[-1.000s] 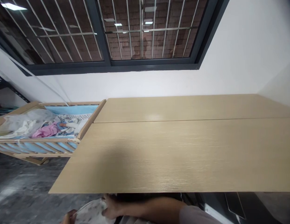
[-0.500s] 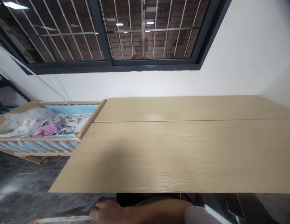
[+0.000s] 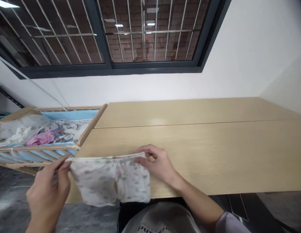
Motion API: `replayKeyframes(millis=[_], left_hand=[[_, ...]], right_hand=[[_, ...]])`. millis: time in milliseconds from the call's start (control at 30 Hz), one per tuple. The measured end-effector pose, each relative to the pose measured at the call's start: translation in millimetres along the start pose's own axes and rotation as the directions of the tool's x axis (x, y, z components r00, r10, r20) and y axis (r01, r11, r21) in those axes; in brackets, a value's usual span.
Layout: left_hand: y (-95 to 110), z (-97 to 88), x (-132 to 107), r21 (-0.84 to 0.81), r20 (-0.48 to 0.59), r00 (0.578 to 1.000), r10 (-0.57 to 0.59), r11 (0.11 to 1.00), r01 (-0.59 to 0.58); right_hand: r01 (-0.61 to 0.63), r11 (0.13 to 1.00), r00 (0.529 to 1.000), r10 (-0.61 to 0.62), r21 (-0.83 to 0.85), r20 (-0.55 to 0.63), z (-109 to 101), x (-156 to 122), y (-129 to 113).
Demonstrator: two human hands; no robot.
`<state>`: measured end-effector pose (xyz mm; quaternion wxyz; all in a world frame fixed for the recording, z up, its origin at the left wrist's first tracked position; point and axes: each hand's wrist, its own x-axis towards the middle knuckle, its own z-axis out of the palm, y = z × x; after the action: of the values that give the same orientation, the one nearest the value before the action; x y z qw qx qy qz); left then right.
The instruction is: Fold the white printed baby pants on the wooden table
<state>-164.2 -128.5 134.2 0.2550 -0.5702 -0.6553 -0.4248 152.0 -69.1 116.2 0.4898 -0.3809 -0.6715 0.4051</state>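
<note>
A small pair of white shorts (image 3: 97, 181) with a faint grey-green print hangs stretched between my hands, over the near left edge of the wooden table (image 3: 201, 155). My left hand (image 3: 49, 187) pinches one end of the waistband between thumb and fingers. At the other end, my right hand (image 3: 156, 163) grips the waistband's corner the same way. The two legs hang down, with a narrow gap between them.
Left of the table stands a wooden crib (image 3: 91, 126) with a blue lining. Inside lie a pink cloth (image 3: 42, 137), other crumpled clothes and a translucent plastic bag (image 3: 26, 123). A barred window (image 3: 150, 66) is set in the white wall behind.
Both hands have come up above the table's near edge, with the shorts spread between them. Earlier, one arm lay low below the edge. The view has shifted slightly.
</note>
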Motion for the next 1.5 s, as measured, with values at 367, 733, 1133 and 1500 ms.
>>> replayKeyframes(millis=[367, 733, 1133, 1500], left_hand=[[78, 157.6, 63, -0.206, 0.52, 0.824, 0.225, 0.969, -0.135], [98, 303.9, 55, 0.015, 0.753, 0.656, 0.046, 0.996, -0.087], [138, 267.1, 36, -0.009, 0.79, 0.61, 0.06, 0.996, -0.085], [272, 122.3, -126, -0.461, 0.88, 0.032, 0.473, 0.869, -0.18]], right_hand=[[-0.131, 0.977, 0.988, 0.143, -0.168, 0.06, -124, 81, 51], [-0.308, 0.836, 0.949, 0.238, -0.455, -0.204, -109, 169, 212], [-0.397, 0.76, 0.917, 0.307, -0.514, -0.254, -104, 176, 257], [-0.424, 0.751, 0.904, 0.382, -0.506, -0.191, -113, 177, 242]])
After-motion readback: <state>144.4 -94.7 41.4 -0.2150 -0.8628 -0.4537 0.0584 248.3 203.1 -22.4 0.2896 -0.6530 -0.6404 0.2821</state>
